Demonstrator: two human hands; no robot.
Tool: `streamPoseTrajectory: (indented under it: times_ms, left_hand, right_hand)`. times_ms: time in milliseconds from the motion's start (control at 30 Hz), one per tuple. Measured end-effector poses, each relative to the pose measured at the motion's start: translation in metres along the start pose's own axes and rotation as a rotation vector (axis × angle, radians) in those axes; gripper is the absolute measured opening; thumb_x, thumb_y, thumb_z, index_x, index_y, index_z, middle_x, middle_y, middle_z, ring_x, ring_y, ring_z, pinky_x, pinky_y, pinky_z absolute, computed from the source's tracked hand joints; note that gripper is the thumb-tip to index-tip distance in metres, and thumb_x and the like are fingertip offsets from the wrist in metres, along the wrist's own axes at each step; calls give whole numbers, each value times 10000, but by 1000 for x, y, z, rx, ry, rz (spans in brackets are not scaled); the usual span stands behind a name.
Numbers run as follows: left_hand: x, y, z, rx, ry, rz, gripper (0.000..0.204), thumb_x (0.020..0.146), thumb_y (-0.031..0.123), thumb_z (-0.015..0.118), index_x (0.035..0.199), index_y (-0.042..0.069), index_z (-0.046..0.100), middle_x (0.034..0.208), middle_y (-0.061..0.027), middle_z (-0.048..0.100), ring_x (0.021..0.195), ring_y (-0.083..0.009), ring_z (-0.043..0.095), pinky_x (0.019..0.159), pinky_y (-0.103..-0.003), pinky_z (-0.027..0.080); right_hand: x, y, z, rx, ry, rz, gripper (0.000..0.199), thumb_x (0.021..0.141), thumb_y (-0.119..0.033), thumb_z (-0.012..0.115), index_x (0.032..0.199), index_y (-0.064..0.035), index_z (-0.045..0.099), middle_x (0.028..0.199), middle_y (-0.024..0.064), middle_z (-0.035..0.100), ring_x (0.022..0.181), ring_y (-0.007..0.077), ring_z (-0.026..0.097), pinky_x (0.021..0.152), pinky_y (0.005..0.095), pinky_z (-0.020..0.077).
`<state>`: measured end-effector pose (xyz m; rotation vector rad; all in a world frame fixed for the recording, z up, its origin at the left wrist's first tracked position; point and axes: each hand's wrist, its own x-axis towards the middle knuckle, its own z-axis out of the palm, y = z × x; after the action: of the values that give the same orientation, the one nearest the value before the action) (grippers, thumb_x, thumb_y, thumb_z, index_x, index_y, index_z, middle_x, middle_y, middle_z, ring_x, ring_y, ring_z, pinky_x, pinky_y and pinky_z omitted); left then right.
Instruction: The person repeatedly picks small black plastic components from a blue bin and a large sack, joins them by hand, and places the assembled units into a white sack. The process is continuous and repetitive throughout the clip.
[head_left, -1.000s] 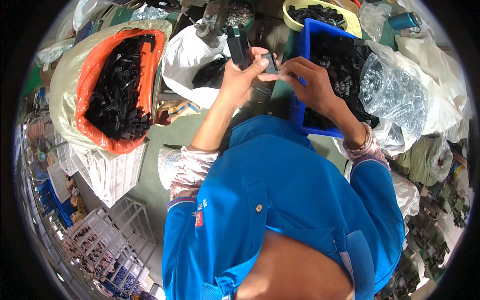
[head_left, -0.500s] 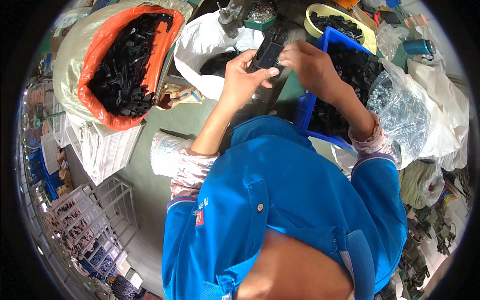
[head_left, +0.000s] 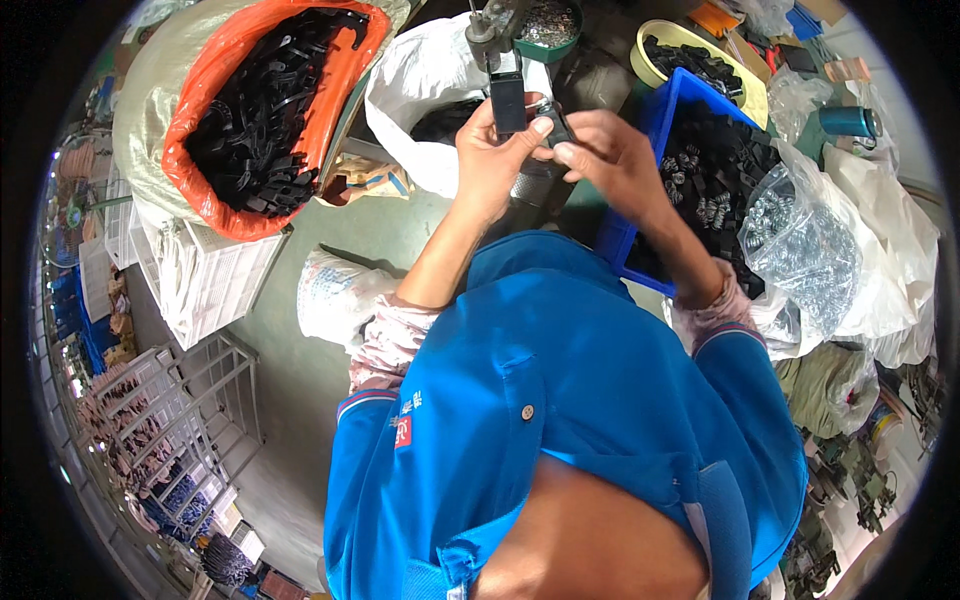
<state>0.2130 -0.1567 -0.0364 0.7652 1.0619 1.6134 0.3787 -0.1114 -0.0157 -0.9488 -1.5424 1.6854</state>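
1. The left hand (head_left: 495, 150) is raised in front of the person's chest, its fingers closed around a small black block (head_left: 508, 100) that stands upright, with the thumb pressed against the block's right side.
2. The right hand (head_left: 605, 150) meets it from the right; its fingertips are pinched together on a small dark piece (head_left: 556, 128) held against the lower right of the block. What the piece is cannot be told at this size.
3. The block and the piece are held above the worktop (head_left: 420, 235), near its far edge, just in front of a small metal press (head_left: 492, 25).
4. A blue bin (head_left: 650, 130) full of small black parts sits at the worktop's right side, just beyond the right wrist.
5. A clear bag of small metal bits (head_left: 800, 240) lies against the bin's right edge.
6. A yellow bowl (head_left: 660, 40) with more black parts stands behind the bin, toward the far right corner.
7. A white bag (head_left: 420, 80) lies open behind the left hand.
8. An orange-lined sack (head_left: 210, 200) heaped with black plastic parts fills the far left.
9. A green dish of small metal pieces (head_left: 550, 25) sits at the far edge, beside the press.
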Motion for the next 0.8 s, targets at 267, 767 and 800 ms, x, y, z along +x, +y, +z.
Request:
streamPoseTrajectory:
  times_ms: [267, 767, 800]
  left_hand:
    - [15, 2, -17, 333, -83, 76, 173, 892, 57, 704, 1033, -30, 658, 930, -69, 688, 721, -117, 650, 660, -249, 538]
    - [17, 4, -19, 73, -111, -178, 270, 934, 120, 661, 1147, -8, 556, 941, -139, 702, 523, -91, 553, 468, -204, 407]
    - [15, 9, -20, 10, -126, -220, 285, 946, 134, 644, 1169, -6, 536, 957, -149, 702, 504, -88, 533, 460, -203, 395]
  right_hand:
    - [11, 20, -10, 267, 66, 52, 292, 946, -108, 617, 1185, 59, 619, 1030, 133, 685, 921, 186, 668, 818, 316, 545]
    - [29, 20, -37, 261, 65, 74, 332, 961, -159, 619, 1225, 43, 612, 1038, 100, 678, 930, 165, 649, 813, 284, 520]
    - [32, 19, -44, 254, 74, 74, 326, 961, -158, 619, 1223, 37, 612, 1041, 94, 674, 925, 164, 651, 801, 280, 519]
